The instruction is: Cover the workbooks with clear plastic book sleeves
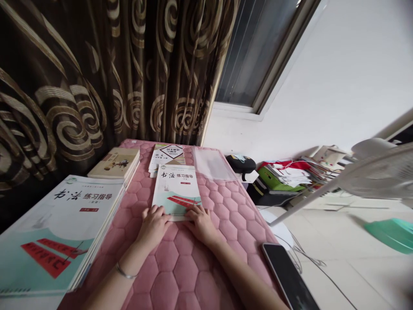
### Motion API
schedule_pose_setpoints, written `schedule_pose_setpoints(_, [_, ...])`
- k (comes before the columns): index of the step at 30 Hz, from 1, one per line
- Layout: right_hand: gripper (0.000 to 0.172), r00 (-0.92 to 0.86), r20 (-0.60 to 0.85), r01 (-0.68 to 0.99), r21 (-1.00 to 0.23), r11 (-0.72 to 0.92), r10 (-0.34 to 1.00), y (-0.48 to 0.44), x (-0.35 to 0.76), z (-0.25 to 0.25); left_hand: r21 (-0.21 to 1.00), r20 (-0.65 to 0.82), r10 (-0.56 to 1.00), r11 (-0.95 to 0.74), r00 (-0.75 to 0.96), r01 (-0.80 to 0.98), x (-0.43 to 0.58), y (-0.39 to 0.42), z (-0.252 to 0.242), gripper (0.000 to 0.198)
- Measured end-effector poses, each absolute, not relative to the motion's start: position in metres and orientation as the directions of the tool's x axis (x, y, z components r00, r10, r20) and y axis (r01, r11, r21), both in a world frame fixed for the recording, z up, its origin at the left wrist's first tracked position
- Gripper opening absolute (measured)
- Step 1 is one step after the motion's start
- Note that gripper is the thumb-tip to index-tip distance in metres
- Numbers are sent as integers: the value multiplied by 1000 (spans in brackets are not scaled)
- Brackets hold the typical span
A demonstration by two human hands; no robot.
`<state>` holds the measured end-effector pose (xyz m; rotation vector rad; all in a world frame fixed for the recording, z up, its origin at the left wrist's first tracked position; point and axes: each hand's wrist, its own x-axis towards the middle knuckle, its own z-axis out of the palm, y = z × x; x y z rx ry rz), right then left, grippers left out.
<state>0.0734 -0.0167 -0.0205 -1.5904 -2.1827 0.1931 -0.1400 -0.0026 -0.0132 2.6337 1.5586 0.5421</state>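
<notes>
One workbook stack beside booklet

A dark brown curtain with beige spiral ornament covers the upper left of the frame. A window with dark panes and a grey frame adjoins the curtain at upper centre-right. A plain white wall occupies the upper right. Pale floor tiles with visible joints extend across the lower right. A white fan is located at the right edge. Illumination is soft; the wall is brighter than the curtain.
</notes>
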Motion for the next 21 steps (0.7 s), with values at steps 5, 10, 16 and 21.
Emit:
schedule_pose_setpoints(5, [12, -165, 237, 885, -393, 250, 957, -26, 113, -22, 168, 278, 886, -425, 371, 889, -170, 1, -7, 15])
schedule_pose_setpoints(10, [19, -134, 215, 886, -411, 214, 967, -33, 132, -19, 145, 191, 913, -390, 361, 909, -193, 7, 1, 19])
schedule_pose_setpoints(16, [23, -152, 217, 855, -461, 239, 964, -31, 134, -21, 173, 99, 930, -365, 353, 915, -193, 10, 4, 24])
schedule_pose_setpoints(21, [22, -163, 243, 838, -478, 264, 956, -31, 138, -23, 200, 58, 935, -354, 350, 913, -198, 12, 4, 30])
